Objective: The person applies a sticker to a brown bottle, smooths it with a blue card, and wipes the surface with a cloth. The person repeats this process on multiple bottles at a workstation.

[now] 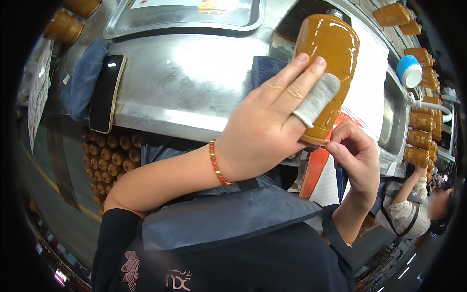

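A glossy caramel-brown bottle (pixel 335 53) lies tilted over the bench, its metallic neck pointing away from me and its base toward me. My left hand (pixel 265 121) holds it, fingers laid along its side and thumb hidden; one finger wears a grey fabric finger sleeve (pixel 318 100). At the bottle's base edge, my right hand (pixel 357 155) has thumb and forefinger pinched together. Whatever is between those fingertips is too small to make out. A dark blue, narrow object (pixel 341 185) shows beside the right palm. Behind the bottle is a folded navy cloth (pixel 265 70).
A metal tray (pixel 185 24) sits at the back of the steel bench (pixel 160 73). To the left lie a phone (pixel 107 92) and a blue cloth (pixel 83 80). On the right are a blue-and-white container (pixel 409 71), several brown bottles (pixel 419 138) and another person (pixel 408 204). More bottles (pixel 109 158) stand below left.
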Motion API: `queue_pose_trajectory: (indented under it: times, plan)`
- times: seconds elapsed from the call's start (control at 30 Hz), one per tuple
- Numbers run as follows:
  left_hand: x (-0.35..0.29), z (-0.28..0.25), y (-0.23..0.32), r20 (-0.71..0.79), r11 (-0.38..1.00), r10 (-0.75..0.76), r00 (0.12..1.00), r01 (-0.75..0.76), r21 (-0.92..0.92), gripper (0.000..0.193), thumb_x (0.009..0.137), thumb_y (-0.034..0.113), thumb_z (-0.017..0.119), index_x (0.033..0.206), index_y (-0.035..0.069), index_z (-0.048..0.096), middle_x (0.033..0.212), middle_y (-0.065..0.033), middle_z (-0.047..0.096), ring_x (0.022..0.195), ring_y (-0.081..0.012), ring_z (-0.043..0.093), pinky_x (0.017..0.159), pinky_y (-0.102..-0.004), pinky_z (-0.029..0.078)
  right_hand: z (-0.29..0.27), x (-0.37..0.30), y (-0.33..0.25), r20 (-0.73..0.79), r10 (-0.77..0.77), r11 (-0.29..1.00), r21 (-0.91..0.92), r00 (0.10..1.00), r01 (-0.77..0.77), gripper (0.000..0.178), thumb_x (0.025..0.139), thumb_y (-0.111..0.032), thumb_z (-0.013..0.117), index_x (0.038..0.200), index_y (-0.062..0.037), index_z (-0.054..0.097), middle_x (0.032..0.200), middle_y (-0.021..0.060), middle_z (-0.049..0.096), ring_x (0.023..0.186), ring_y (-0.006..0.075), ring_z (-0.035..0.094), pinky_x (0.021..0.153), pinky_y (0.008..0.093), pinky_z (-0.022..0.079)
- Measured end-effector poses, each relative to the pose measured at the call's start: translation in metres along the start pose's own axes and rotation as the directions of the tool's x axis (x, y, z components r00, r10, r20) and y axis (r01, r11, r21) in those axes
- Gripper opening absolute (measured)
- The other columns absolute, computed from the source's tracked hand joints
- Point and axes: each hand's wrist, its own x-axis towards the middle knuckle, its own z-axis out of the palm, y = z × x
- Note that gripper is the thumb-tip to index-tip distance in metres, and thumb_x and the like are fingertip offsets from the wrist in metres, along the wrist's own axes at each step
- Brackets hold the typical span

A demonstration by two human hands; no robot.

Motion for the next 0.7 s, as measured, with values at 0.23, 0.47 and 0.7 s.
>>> queue_pose_trajectory:
  times: [0.23,0.47,0.7]
  plan:
    - [0.001,-0.005,0.002,0.059,0.999,-0.045,0.997,0.045,-0.013,0.09,0.071,0.028,0.093,0.143,-0.01,0.054,0.16,-0.0233,0.041,0.147,-0.0421,0.043,0.119,-0.0457,0.041,-0.003,0.001,0.008,-0.031,-0.016,1.0,-0.005,0.999,0.016,0.017,0.093,-0.007,0.078,0.087,-0.0031,0.062,0.084,-0.0029,0.056,0.072,0.0027,0.048,0.063,0.0199,0.039]
    - [-0.004,-0.005,-0.004,0.063,0.997,-0.058,0.996,0.06,-0.039,0.101,0.07,0.029,0.096,0.15,-0.008,0.047,0.161,-0.0257,0.038,0.148,-0.04,0.043,0.119,-0.0435,0.04,-0.003,0.003,0.014,-0.038,-0.048,0.999,0.005,0.998,0.048,0.018,0.093,-0.009,0.078,0.086,-0.0014,0.063,0.083,-0.0016,0.056,0.073,0.0039,0.052,0.065,0.0208,0.043]
    - [-0.008,-0.005,-0.009,0.073,0.993,-0.083,0.994,0.088,-0.083,0.105,0.071,0.031,0.096,0.154,-0.007,0.042,0.162,-0.0279,0.036,0.147,-0.0388,0.044,0.119,-0.0424,0.04,0.0,0.007,0.013,-0.038,-0.04,0.999,0.0,0.998,0.04,0.019,0.093,-0.009,0.079,0.086,-0.0004,0.063,0.083,-0.0007,0.057,0.072,0.0045,0.054,0.065,0.0214,0.045]
